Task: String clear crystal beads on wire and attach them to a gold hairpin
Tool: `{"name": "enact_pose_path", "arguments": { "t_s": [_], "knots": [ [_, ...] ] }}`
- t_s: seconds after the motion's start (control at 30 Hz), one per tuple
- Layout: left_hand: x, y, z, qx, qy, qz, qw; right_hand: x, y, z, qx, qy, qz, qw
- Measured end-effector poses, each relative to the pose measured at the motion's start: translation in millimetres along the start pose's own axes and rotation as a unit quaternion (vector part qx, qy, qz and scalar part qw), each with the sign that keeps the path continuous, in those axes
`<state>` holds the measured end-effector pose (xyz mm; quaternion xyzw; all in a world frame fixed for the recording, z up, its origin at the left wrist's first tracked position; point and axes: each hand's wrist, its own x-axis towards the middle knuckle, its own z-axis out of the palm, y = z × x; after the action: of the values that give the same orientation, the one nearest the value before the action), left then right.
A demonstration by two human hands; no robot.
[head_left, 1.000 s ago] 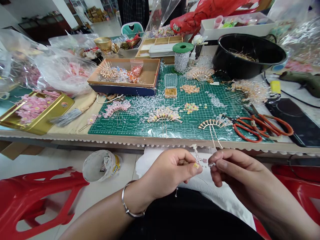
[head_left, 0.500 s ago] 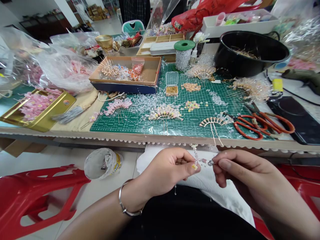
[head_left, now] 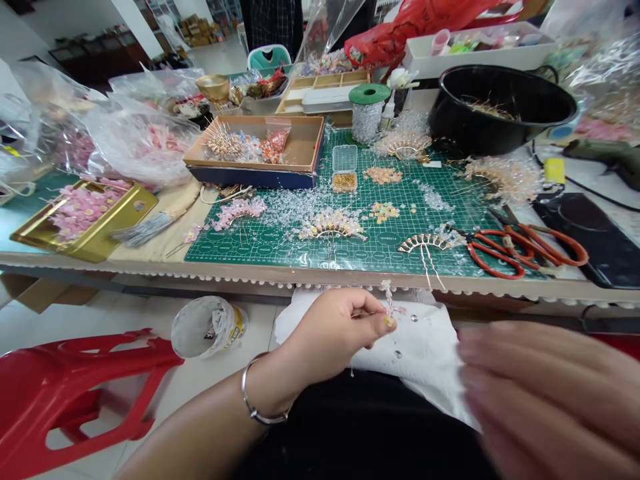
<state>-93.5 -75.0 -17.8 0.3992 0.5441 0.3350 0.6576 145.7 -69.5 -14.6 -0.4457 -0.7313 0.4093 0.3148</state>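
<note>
Green cutting mat [head_left: 280, 257] lies beyond the left hand [head_left: 335, 327], which pinches a beaded sprig [head_left: 389, 300]; rightward, the right hand [head_left: 545, 393] blurs, its grip impossible to tell.

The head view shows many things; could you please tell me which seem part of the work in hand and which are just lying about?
Likely in the work:
beaded sprig, pinched in the left hand
clear beads
hairpieces

Apparently lying about:
red stool
white bucket
black bowl
red bag

No legible text, green mat [head_left: 270, 255] included
</note>
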Motion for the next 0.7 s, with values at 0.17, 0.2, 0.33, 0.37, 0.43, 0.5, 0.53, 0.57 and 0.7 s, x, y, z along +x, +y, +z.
{"name": "enact_pose_path", "arguments": {
  "t_s": [0.17, 0.2, 0.33, 0.37, 0.43, 0.5, 0.53, 0.57, 0.7],
  "knots": [
    [4.2, -0.5, 3.3, -0.171, -0.036, -0.041, 0.984, 29.0, -11.9, 37.3, -0.357, 0.008, -0.338, 0.871],
    [3.7, -0.5, 3.0, -0.186, -0.04, -0.049, 0.98, 34.0, -11.5, 41.9, -0.381, 0.008, -0.343, 0.858],
    [1.7, -2.8, 1.0, -0.203, -0.032, -0.057, 0.977, 37.3, -3.8, 45.3, -0.338, -0.019, -0.295, 0.893],
    [1.7, -4.1, 0.4, -0.195, -0.028, -0.052, 0.979, 35.8, -1.6, 43.9, -0.324, -0.025, -0.279, 0.904],
    [2.0, -6.5, -0.8, -0.162, -0.017, -0.039, 0.986, 32.7, 1.5, 40.0, -0.296, -0.032, -0.242, 0.924],
    [1.6, -7.6, -2.4, -0.109, -0.005, -0.017, 0.994, 30.4, 2.6, 35.9, -0.268, -0.036, -0.195, 0.943],
    [0.8, -7.3, -3.2, -0.079, -0.001, -0.004, 0.997, 29.5, 2.5, 34.1, -0.25, -0.042, -0.165, 0.953],
    [-0.3, -6.5, -4.0, -0.049, 0.001, 0.007, 0.999, 28.7, 2.2, 32.5, -0.23, -0.047, -0.134, 0.963],
    [-6.5, -0.4, -5.7, 0.034, -0.003, 0.016, 0.999, 27.1, 1.3, 29.5, -0.136, -0.073, 0.001, 0.988]
  ]
}}
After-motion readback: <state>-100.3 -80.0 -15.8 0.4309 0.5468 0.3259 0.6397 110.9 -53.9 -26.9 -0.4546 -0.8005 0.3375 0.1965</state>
